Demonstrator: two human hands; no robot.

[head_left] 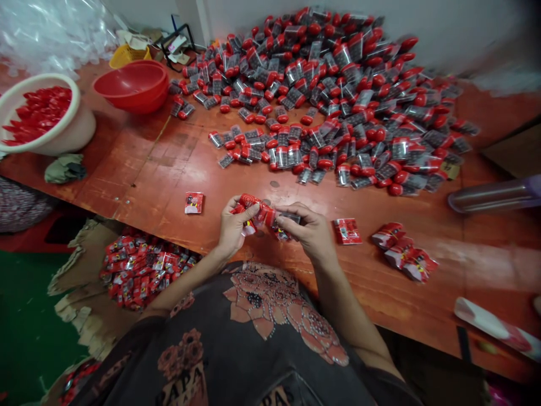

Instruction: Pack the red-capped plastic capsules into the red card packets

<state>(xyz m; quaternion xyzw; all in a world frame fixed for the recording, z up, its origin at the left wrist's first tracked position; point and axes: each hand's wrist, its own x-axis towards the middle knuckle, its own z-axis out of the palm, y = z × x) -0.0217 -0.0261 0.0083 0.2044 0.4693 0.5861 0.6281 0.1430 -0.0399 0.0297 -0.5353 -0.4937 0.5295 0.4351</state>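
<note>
My left hand (pixel 233 226) is closed on a red printed packet (pixel 250 201), thumb on top, close to the table's front edge. My right hand (pixel 313 230) pinches a small see-through container (pixel 291 215) with dark contents, its near end against the red printed material between both hands. Fingers hide part of both pieces, so I cannot tell whether the container is inside a packet. One flat red packet (pixel 194 203) lies left of my hands. Another red packet (pixel 347 231) lies just to the right, with several puffed red packets (pixel 404 252) beyond it.
Red-capped containers (pixel 338 101) form a large heap at the back. At left stand a white tub (pixel 80 121) of red pieces and red bowls (pixel 131 87). Below the table edge, a torn carton (pixel 80 270) holds many red packets. A purple-rimmed cylinder (pixel 494 196) lies right.
</note>
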